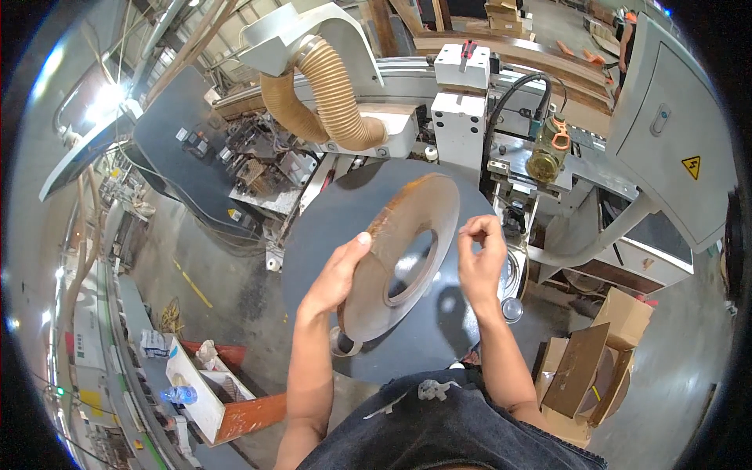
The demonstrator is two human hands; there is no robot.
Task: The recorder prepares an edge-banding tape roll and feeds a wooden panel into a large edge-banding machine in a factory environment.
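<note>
A large flat coil of edge-banding strip (364, 294), greyish on its face and brown along its outer edge, stands tilted over a round dark grey disc table (313, 227). My left hand (337, 274) grips the coil's outer edge on the left, thumb on top. A loose loop of strip (342, 345) curls at the coil's lower end. Just right of the coil, my right hand (482, 258) is raised with its fingers curled into a pinch. Whatever lies between those fingertips, if anything, is too small to make out.
Behind the disc stands a machine with a ribbed tan hose (337, 86) and a white block column (458, 133). A greenish bottle (548, 149) sits at the right, near a grey control cabinet (674, 117). Cardboard boxes (580, 368) and a scrap bin (251, 419) flank me.
</note>
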